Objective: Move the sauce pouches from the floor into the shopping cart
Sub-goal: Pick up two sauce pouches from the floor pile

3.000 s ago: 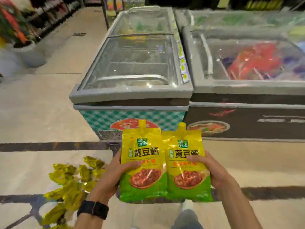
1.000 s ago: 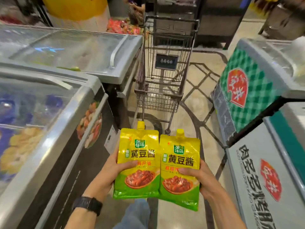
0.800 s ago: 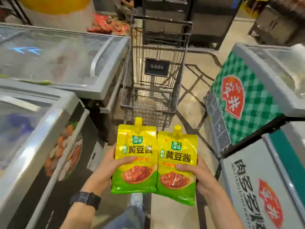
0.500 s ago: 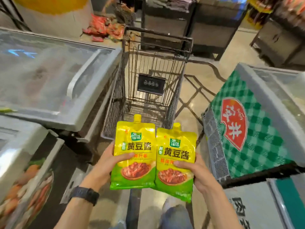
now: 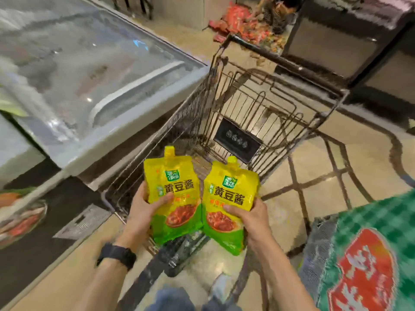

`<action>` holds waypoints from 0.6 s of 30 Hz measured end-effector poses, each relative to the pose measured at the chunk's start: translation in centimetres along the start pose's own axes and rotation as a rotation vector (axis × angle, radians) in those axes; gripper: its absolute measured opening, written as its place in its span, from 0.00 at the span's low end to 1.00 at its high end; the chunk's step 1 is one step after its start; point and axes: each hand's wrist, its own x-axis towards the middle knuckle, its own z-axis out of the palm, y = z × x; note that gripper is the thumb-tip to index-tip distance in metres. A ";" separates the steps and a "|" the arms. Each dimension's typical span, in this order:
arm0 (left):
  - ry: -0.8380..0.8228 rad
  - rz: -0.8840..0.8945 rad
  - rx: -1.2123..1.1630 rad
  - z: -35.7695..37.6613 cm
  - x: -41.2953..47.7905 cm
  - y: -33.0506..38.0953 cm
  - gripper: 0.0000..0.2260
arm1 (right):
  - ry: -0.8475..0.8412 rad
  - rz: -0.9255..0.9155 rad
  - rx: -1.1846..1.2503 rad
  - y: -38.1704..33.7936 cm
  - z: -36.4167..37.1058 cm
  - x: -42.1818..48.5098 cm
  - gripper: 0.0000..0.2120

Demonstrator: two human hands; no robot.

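Two sauce pouches held over the shopping cart (image 5: 258, 104).
Left hand (image 5: 143, 212) grips the left pouch (image 5: 175, 198), right hand (image 5: 251, 216) grips the right pouch (image 5: 229, 205); best lowered well past the rim before letting go.

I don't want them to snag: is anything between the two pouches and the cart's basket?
Nothing visible does. The left hand holds the left pouch and the right hand the right pouch over the near end of the shopping cart, whose open-topped basket shows only bare wire below them.
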 end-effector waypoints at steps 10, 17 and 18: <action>0.256 0.016 0.139 4.9 10.0 -2.1 0.24 | -0.004 -0.092 -0.310 -4.0 0.7 12.5 0.23; 0.258 0.007 0.378 10.2 22.9 -6.6 0.26 | 0.005 -0.110 -0.535 -4.2 -0.3 21.3 0.22; 0.252 -0.003 0.386 10.7 24.4 -7.0 0.25 | 0.011 -0.101 -0.548 -4.0 0.1 22.8 0.22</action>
